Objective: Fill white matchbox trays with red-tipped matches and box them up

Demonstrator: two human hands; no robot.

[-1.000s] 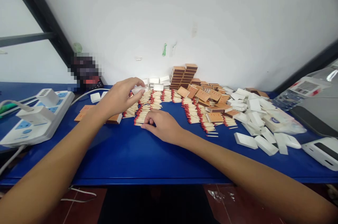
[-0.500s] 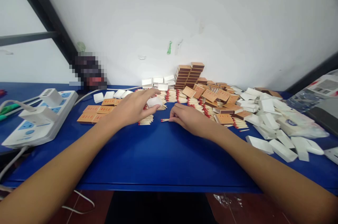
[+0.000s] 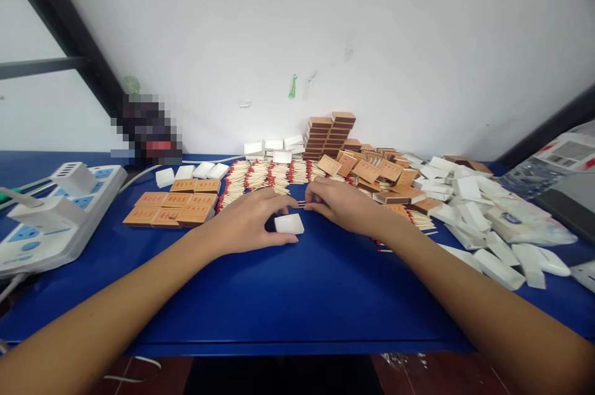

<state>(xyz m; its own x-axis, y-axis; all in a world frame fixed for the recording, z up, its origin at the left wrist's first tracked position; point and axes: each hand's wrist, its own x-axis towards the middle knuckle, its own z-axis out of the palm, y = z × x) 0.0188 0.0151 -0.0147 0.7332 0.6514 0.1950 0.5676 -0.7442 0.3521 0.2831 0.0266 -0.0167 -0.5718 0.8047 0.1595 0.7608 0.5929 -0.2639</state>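
A small white matchbox tray (image 3: 289, 223) is at the middle of the blue table, between the thumb and curled fingers of my left hand (image 3: 251, 219). The thumb rests along its near side. Just beyond the tray, my right hand (image 3: 337, 203) pinches a few matches (image 3: 301, 204), which point left toward my left index fingertip. Their far ends are partly hidden by my fingers. Behind both hands lie rows of red-tipped matches (image 3: 255, 175) in loose bundles.
Orange matchboxes (image 3: 171, 203) lie grouped at left, near a white power strip (image 3: 74, 221). A stack of matchboxes (image 3: 329, 134) stands against the wall, with a loose heap of boxes (image 3: 379, 170) beside it. White trays (image 3: 474, 215) are piled at right.
My left hand has brought the white tray down and nearer from over the match bundles. My right hand has shifted slightly, still pinching matches; the two hands are now closer together.
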